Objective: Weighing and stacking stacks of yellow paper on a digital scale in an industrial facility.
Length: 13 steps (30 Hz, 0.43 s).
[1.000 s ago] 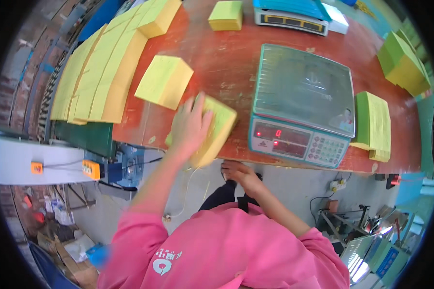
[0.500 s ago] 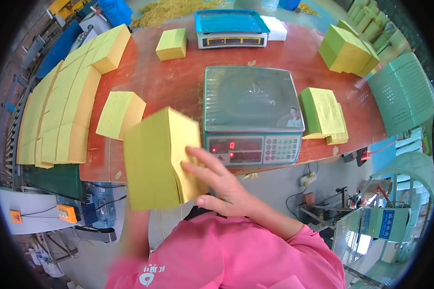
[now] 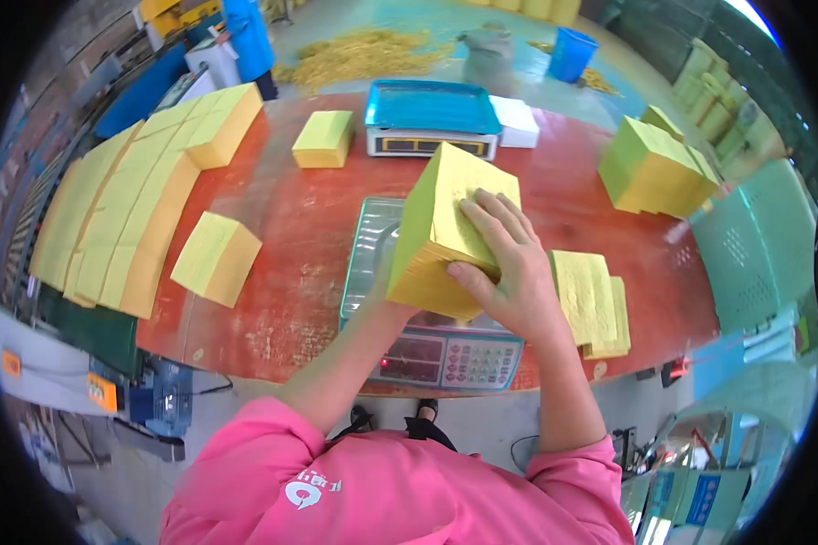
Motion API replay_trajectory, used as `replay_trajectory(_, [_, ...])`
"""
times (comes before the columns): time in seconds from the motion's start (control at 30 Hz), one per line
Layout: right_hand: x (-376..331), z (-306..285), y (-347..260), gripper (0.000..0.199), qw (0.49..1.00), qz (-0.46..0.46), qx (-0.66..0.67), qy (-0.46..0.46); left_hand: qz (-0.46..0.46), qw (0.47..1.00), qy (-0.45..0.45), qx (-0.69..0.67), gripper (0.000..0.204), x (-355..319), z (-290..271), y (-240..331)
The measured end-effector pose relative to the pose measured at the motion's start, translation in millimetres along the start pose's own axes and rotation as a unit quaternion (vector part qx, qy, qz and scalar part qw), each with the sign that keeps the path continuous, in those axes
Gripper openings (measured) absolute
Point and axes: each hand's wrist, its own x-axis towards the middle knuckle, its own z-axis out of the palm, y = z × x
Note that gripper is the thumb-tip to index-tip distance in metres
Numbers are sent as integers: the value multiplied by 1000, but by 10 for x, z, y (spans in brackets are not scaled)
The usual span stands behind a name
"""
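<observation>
Over the silver-topped weighing scale (image 3: 364, 272) I hold a thick stack of yellow paper (image 3: 436, 218) between both hands. My right hand (image 3: 513, 272) grips its right side, fingers across the upper face and thumb along the near edge. Low on the left side, my left hand (image 3: 393, 289) bears against the stack, its fingers mostly hidden by the paper. Whether the stack touches the scale's plate, I cannot tell. A smaller yellow paper stack (image 3: 586, 295) sits just right of the scale, and another paper stack (image 3: 216, 259) is to its left.
Long rows of yellow stacks (image 3: 136, 200) fill the red table's (image 3: 291, 309) left side. At the back stand a blue-tray scale (image 3: 432, 107), a white block (image 3: 516, 123) and a single stack (image 3: 323, 139). More stacks (image 3: 654, 168) and a green perforated chair back (image 3: 759, 250) are at right.
Both hands have carried the paper stack from near my body, left of the scale, forward and right over it. The view has shifted, showing more of the floor beyond the table.
</observation>
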Motion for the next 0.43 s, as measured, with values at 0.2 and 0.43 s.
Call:
replay_trajectory(0.2, [-25, 270, 153, 63, 999, 8, 2, -53, -30, 928, 370, 38, 55, -728, 10, 456])
replay_trajectory(0.43, [-86, 442, -57, 68, 992, -28, -73, -96, 73, 131, 436, 887, 79, -1827, -276, 2248])
